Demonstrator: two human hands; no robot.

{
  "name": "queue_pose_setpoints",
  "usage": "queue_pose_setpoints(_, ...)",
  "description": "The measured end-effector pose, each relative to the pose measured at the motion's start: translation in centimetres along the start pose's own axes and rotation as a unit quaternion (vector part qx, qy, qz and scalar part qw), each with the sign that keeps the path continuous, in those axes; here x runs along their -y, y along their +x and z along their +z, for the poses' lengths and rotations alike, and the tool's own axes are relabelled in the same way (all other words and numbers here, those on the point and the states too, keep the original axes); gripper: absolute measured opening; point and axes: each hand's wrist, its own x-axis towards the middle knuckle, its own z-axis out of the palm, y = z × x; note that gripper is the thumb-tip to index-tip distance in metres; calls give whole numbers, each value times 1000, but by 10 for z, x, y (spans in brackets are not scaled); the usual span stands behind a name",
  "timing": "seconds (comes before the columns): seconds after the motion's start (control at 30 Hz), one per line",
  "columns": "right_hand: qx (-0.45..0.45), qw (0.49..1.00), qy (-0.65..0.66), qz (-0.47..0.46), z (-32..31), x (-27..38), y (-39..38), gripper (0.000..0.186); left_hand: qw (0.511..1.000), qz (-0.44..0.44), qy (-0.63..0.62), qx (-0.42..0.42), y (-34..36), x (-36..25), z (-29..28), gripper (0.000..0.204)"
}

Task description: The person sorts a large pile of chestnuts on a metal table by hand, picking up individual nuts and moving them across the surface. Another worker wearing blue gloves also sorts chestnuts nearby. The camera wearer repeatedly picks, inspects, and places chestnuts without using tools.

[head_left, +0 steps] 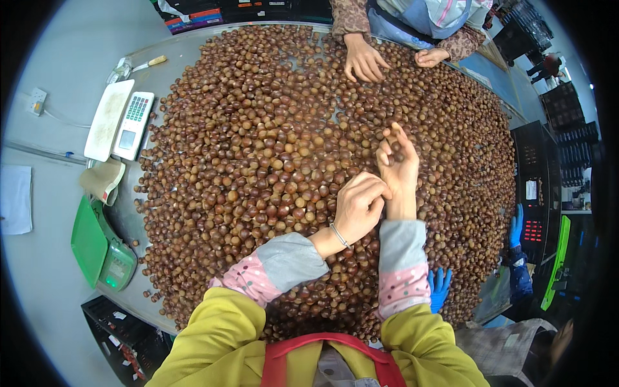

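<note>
A broad heap of round, glossy brown nuts (271,161), which look like chestnuts, covers the table under my hands. My left hand (358,208), with a thin metal bracelet at its wrist, is closed, its thumb and fingertips pressed together against my right wrist. Whether they pinch anything there is hidden. Beside it, my right hand (401,166) is raised over the heap, palm turned up, its fingers loosely bent and apart. A dark brown patch shows between those fingers and the palm; I cannot tell whether it is a held nut or the heap behind.
Across the table another person's bare hand (364,61) rests on the nuts. Blue-gloved hands (438,290) of others reach in from the right. At the left stand a white scale (132,126) and a green scale (90,242). Black crates (538,187) are stacked at the right.
</note>
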Motion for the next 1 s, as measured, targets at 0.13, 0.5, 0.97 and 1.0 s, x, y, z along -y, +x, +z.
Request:
queue_pose_setpoints(0.13, 9, 1000, 14, 25, 15, -5, -64, 20, 993, -17, -108, -33, 28, -7, -39, 21)
queue_pose_setpoints(0.5, 71, 881, -451, -126, -7, -63, -151, 38, 968, -54, 241, -34, 157, 163, -250, 21)
queue_pose_setpoints(0.97, 17, 951, -309, 11, 5, -53, -152, 36, 907, 28, 252, 335, 105, 129, -153, 10)
queue_pose_setpoints(1.0, 13, 958, -286, 29, 9, -50, -150, 37, 912, 28, 252, 324, 104, 129, -151, 9)
